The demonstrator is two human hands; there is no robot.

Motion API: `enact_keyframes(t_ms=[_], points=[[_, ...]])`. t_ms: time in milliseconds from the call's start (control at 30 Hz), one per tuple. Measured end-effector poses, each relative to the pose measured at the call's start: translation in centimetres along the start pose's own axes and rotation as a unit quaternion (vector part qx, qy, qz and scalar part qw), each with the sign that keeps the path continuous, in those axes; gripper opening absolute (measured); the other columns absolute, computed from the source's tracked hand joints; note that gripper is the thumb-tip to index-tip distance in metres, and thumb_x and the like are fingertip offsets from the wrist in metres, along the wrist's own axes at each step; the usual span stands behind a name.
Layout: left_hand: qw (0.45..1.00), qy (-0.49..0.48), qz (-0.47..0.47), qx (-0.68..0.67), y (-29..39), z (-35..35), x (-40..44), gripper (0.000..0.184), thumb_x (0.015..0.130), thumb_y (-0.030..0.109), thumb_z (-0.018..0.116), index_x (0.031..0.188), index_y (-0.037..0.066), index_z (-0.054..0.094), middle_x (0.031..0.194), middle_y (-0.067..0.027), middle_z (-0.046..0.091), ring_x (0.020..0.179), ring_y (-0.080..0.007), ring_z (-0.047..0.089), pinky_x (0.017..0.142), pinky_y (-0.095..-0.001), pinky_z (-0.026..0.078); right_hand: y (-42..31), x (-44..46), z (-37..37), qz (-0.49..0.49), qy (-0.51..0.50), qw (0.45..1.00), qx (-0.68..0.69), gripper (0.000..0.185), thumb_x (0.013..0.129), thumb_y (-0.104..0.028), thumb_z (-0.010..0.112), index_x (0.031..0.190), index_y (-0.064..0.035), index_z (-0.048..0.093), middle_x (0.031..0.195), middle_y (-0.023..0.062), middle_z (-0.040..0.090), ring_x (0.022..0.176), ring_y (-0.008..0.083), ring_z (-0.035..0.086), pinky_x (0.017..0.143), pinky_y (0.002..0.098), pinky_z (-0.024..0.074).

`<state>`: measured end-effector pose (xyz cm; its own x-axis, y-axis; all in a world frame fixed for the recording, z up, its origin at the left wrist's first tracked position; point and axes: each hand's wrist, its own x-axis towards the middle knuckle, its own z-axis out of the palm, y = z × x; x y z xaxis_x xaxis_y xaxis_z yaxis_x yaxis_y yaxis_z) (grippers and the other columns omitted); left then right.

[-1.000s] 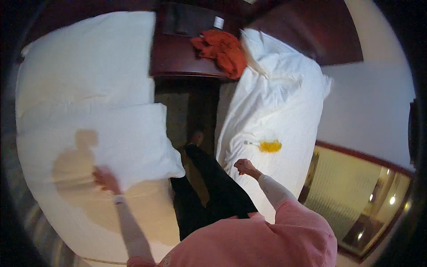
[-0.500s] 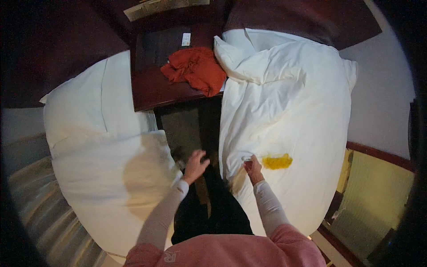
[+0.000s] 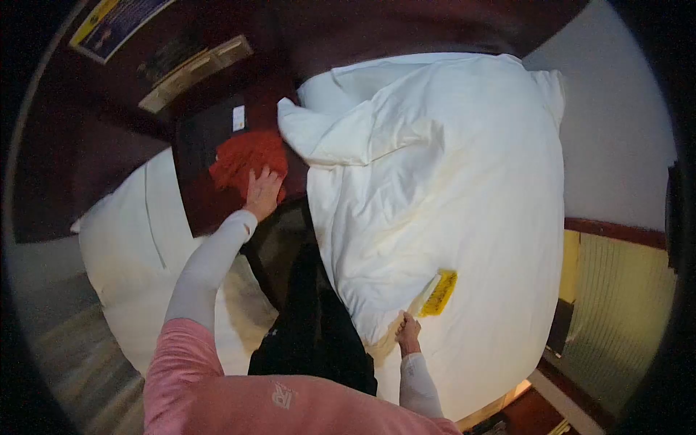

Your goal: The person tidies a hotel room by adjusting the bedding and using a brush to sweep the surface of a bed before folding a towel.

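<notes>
Yellow-bristled brush [image 3: 437, 294] is over the white bedding of the right-hand bed [image 3: 493, 196], toward four o'clock from the middle of the view. The right hand [image 3: 407, 333] has its grip closed around the lower end of the pale handle, with the bristled head toward one o'clock from the fingers. Whether the bristles touch the bedding, I cannot tell.

Toward ten o'clock, the left hand [image 3: 264, 190] reaches over the counter [image 3: 199, 196] between the two beds. Its grip is open, fingers spread and laid on the crumpled red cloth [image 3: 250, 156]; I cannot tell whether they pinch any of it. A small white card [image 3: 238, 118] lies just beyond the cloth, toward twelve o'clock from it, on the dark part of the countertop.

The right-hand bed's cover is rumpled along the side nearest the counter, and its folded corner sits just beside the cloth, toward two o'clock. The other bed [image 3: 130, 217], also in white, lies toward nine o'clock. Toward four o'clock, past the right-hand bed, stands a ribbed, yellowish-green panel [image 3: 623, 312] with a dark red frame.
</notes>
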<state>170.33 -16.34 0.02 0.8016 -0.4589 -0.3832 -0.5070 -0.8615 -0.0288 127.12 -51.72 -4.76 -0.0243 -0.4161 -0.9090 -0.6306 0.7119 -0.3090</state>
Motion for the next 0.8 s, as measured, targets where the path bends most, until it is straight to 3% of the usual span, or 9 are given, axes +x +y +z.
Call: enact_keyframes(t_ms=[33, 133, 233, 333, 433, 500, 600, 700, 800], points=[[0.999, -0.032, -0.022, -0.022, 0.8, -1.4, 0.3, 0.045, 0.076, 0.020, 0.064, 0.116, 0.002, 0.051, 0.123, -0.0132, 0.045, 0.126, -0.0334, 0.033, 0.103, -0.0531, 0.024, 1.0, 0.9, -1.5, -0.028, -0.003, 0.999, 0.019, 0.027, 0.078, -0.024, 0.064, 0.063, -0.0149, 0.044, 0.045, -0.0019, 0.036, 0.033, 0.0134, 0.033, 0.031, 0.0299, 0.0257], [0.977, 0.167, -0.005, -0.135, 3.5, -2.9, 4.0, 0.067, 0.072, 0.029, 0.069, 0.125, -0.002, 0.043, 0.126, -0.0179, 0.042, 0.121, -0.0352, 0.035, 0.101, -0.0494, 0.027, 0.9, -2.1, -2.1, -0.017, 0.044, 0.998, 0.048, 0.025, 0.079, -0.021, 0.063, 0.064, -0.0145, 0.044, 0.047, -0.0013, 0.037, 0.033, 0.0141, 0.035, 0.031, 0.0292, 0.0299], [0.985, 0.134, -0.037, -0.099, 4.6, -3.6, 10.5, 0.081, 0.068, 0.037, 0.074, 0.132, 0.002, 0.038, 0.130, -0.0167, 0.037, 0.123, -0.0404, 0.031, 0.101, -0.0537, 0.024, 1.5, -2.6, -0.3, 0.024, 0.087, 0.976, 0.200, 0.025, 0.081, -0.019, 0.060, 0.064, -0.0141, 0.042, 0.047, -0.0007, 0.037, 0.037, 0.0140, 0.036, 0.034, 0.0312, 0.0340], [0.986, 0.121, 0.017, -0.117, 0.5, 0.5, 18.7, 0.063, 0.069, 0.032, 0.073, 0.123, 0.006, 0.052, 0.129, -0.0135, 0.040, 0.122, -0.0419, 0.031, 0.099, -0.0550, 0.026, 1.8, -2.0, 2.5, 0.049, 0.145, 0.941, 0.303, 0.027, 0.082, -0.019, 0.059, 0.063, -0.0140, 0.040, 0.048, -0.0003, 0.037, 0.040, 0.0138, 0.037, 0.037, 0.0324, 0.0370], [0.924, 0.241, 0.242, -0.171, -3.9, -1.6, 24.3, 0.037, 0.078, 0.017, 0.063, 0.112, 0.003, 0.058, 0.107, -0.0160, 0.056, 0.113, -0.0346, 0.045, 0.097, -0.0474, 0.032, 2.3, -1.9, 3.6, 0.002, 0.170, 0.937, 0.304, 0.027, 0.083, -0.019, 0.058, 0.063, -0.0133, 0.042, 0.051, 0.0005, 0.041, 0.042, 0.0136, 0.040, 0.039, 0.0317, 0.0390], [0.846, 0.006, 0.186, -0.499, -6.6, -7.8, 25.4, 0.030, 0.081, 0.012, 0.058, 0.109, 0.000, 0.058, 0.099, -0.0150, 0.061, 0.100, -0.0263, 0.055, 0.091, -0.0383, 0.040, 2.3, -1.6, 4.3, -0.019, 0.175, 0.931, 0.320, 0.026, 0.082, -0.020, 0.059, 0.063, -0.0128, 0.043, 0.051, 0.0003, 0.043, 0.041, 0.0138, 0.042, 0.038, 0.0302, 0.0388], [0.811, -0.011, 0.093, -0.578, -13.0, -16.8, 22.9, 0.026, 0.083, 0.006, 0.056, 0.108, -0.002, 0.056, 0.100, -0.0121, 0.063, 0.087, -0.0191, 0.060, 0.077, -0.0319, 0.049, 3.4, -1.2, 5.0, 0.031, 0.222, 0.906, 0.358, 0.025, 0.082, -0.018, 0.059, 0.063, -0.0137, 0.043, 0.049, -0.0005, 0.043, 0.036, 0.0141, 0.038, 0.035, 0.0295, 0.0348], [0.856, 0.028, -0.066, -0.511, -25.2, -4.8, 25.7, 0.035, 0.085, 0.013, 0.058, 0.115, -0.005, 0.054, 0.104, -0.0143, 0.062, 0.090, -0.0208, 0.058, 0.080, -0.0315, 0.046, 4.6, -1.1, 5.0, 0.036, 0.229, 0.896, 0.378, 0.025, 0.081, -0.017, 0.060, 0.064, -0.0143, 0.043, 0.049, -0.0007, 0.042, 0.036, 0.0136, 0.037, 0.035, 0.0293, 0.0330], [0.827, -0.038, -0.124, -0.547, -23.5, -3.2, 25.7, 0.046, 0.083, 0.022, 0.062, 0.119, -0.006, 0.052, 0.109, -0.0148, 0.060, 0.095, -0.0241, 0.057, 0.083, -0.0326, 0.044, 5.0, -1.2, 3.6, 0.029, 0.249, 0.885, 0.391, 0.026, 0.082, -0.017, 0.060, 0.063, -0.0142, 0.042, 0.049, -0.0005, 0.042, 0.038, 0.0132, 0.038, 0.036, 0.0292, 0.0325]])
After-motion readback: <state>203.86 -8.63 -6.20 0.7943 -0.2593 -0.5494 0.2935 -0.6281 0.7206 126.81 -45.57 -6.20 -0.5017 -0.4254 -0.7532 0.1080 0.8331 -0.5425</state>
